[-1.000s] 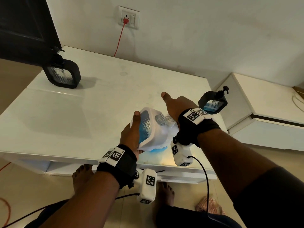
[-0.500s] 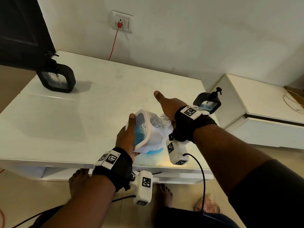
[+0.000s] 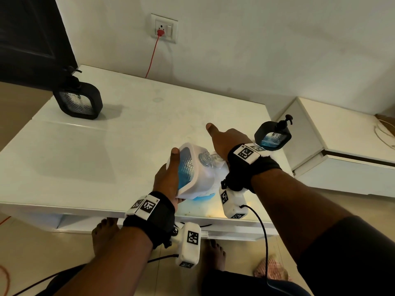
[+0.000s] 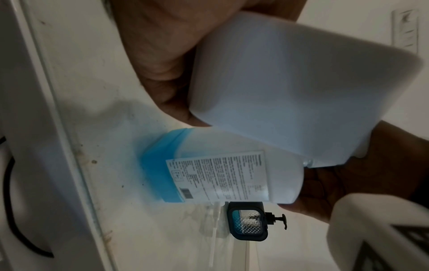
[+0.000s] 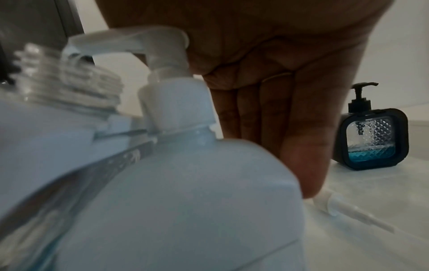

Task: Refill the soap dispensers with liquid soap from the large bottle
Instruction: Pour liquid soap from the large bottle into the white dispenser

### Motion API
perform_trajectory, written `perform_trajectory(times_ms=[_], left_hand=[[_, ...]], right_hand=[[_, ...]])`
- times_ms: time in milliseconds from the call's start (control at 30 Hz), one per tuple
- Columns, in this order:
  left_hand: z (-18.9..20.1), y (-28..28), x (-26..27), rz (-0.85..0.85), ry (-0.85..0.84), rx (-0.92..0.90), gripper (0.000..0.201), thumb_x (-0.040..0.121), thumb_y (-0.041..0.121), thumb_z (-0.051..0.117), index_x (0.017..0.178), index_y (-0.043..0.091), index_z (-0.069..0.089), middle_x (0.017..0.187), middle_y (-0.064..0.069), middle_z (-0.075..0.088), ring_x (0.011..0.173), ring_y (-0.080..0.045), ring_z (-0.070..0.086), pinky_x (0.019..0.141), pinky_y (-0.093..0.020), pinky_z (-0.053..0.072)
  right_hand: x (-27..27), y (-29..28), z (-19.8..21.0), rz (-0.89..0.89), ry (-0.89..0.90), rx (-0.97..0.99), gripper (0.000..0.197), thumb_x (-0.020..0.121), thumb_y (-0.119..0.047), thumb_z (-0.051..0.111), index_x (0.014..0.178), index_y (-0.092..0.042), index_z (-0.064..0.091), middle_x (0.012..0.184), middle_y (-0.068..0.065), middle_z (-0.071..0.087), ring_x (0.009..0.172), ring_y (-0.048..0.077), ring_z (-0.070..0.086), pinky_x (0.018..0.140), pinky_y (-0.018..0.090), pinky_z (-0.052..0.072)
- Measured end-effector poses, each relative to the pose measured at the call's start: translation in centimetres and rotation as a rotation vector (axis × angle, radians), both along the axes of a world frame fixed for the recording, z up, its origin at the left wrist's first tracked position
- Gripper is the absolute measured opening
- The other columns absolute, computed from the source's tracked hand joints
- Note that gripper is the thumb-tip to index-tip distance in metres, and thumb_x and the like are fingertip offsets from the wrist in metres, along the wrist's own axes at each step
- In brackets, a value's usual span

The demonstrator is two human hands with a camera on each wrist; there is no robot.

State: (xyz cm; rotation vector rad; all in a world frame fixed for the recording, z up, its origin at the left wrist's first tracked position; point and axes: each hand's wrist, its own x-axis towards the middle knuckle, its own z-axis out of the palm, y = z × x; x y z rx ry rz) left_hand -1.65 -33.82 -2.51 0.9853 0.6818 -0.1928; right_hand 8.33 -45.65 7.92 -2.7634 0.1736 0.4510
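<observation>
My left hand (image 3: 166, 178) grips a white-framed soap dispenser (image 3: 192, 167) part full of blue liquid and holds it tilted, its threaded neck (image 3: 205, 159) open with no pump on it. Right beside it the large bottle (image 4: 220, 174) stands on the table with its white pump (image 5: 162, 60) fitted and blue soap low in its base. My right hand (image 3: 226, 139) reaches past that bottle, fingers (image 5: 308, 183) straight down. Their tips are at a loose white pump (image 5: 329, 207) lying on the table.
A black dispenser (image 3: 272, 136) with a little blue liquid stands at the white table's (image 3: 106, 157) right edge. Another black dispenser (image 3: 78, 101) stands far left. A lower white cabinet (image 3: 342, 135) sits to the right. A red cable hangs from the wall socket (image 3: 163, 28).
Almost nothing has moved. My left hand keeps the white dispenser tilted and my right hand stays beyond the large bottle. Only the head view has shifted a little.
</observation>
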Motion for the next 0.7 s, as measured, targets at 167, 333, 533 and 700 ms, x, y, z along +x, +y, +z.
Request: perform_trajectory(times_ms=[167, 333, 533, 700], left_hand=[[0.2, 0.1, 0.0, -0.01, 0.002, 0.015, 0.104, 0.046, 0.099, 0.061, 0.123, 0.029, 0.068, 0.113, -0.008, 0.077, 0.103, -0.035, 0.074, 0.088, -0.059, 0.061], [0.7, 0.1, 0.0, -0.004, 0.01, 0.039, 0.094, 0.05, 0.093, 0.055, 0.119, 0.032, 0.068, 0.114, -0.008, 0.076, 0.103, -0.034, 0.072, 0.088, -0.057, 0.061], [0.8, 0.1, 0.0, 0.007, 0.031, 0.045, 0.082, 0.062, 0.088, 0.052, 0.12, 0.032, 0.066, 0.115, -0.006, 0.075, 0.103, -0.032, 0.071, 0.089, -0.052, 0.061], [0.4, -0.1, -0.1, 0.002, 0.021, 0.026, 0.104, 0.042, 0.097, 0.057, 0.123, 0.032, 0.067, 0.116, -0.007, 0.076, 0.105, -0.035, 0.073, 0.091, -0.06, 0.059]], right_hand=[[0.1, 0.1, 0.2, 0.02, 0.022, -0.003, 0.072, 0.091, -0.078, 0.025, 0.074, -0.016, 0.059, 0.076, 0.004, 0.06, 0.068, 0.021, 0.053, 0.064, 0.032, 0.034], [0.3, 0.0, 1.3, 0.018, 0.122, 0.093, 0.08, 0.086, -0.084, 0.018, 0.076, -0.015, 0.057, 0.076, 0.008, 0.059, 0.076, 0.029, 0.057, 0.091, 0.04, 0.047], [0.5, 0.2, 0.7, 0.02, 0.063, 0.055, 0.077, 0.09, -0.079, 0.021, 0.07, -0.015, 0.057, 0.078, 0.007, 0.061, 0.071, 0.024, 0.056, 0.076, 0.035, 0.039], [0.3, -0.1, 0.2, -0.002, 0.019, 0.03, 0.074, 0.091, -0.077, 0.025, 0.086, -0.013, 0.063, 0.095, 0.008, 0.065, 0.087, 0.029, 0.057, 0.077, 0.034, 0.034]])
